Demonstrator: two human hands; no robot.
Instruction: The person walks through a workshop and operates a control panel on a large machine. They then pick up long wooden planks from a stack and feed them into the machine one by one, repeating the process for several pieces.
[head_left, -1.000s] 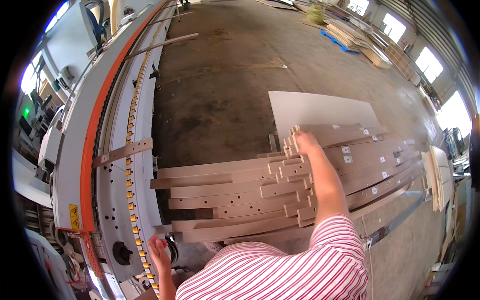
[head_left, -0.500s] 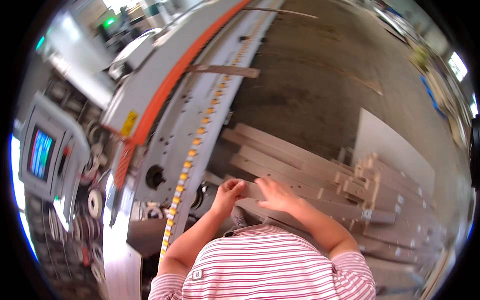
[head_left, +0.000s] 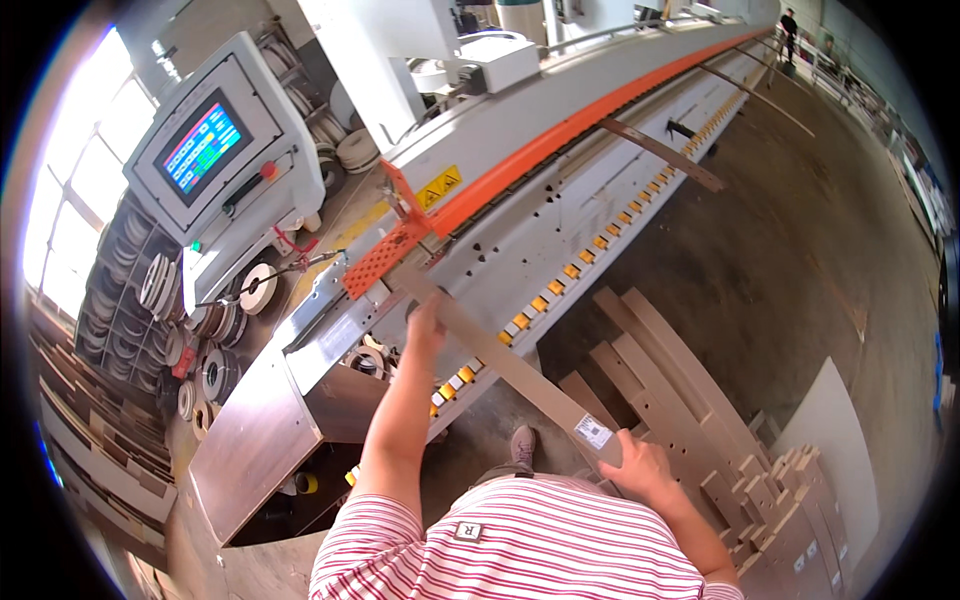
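A long narrow light-brown board slants across in front of me, with a white printed label close to its near end. My left hand grips it near the far end, which lies on the machine's bed beside the orange perforated guard. At the near end, by the label, my right hand is closed around the board's edge. Part of the left hand's fingers is hidden behind the wrist and the board.
The long grey machine has an orange rail and a row of yellow rollers. Its control panel stands at left, above edging rolls. Stacked boards lie at right, near a large pale sheet. Another strip crosses the bed farther off.
My hands have moved from close together over the stacked boards to wide apart along one board. The left hand has reached forward to the machine, and the view has swung left.
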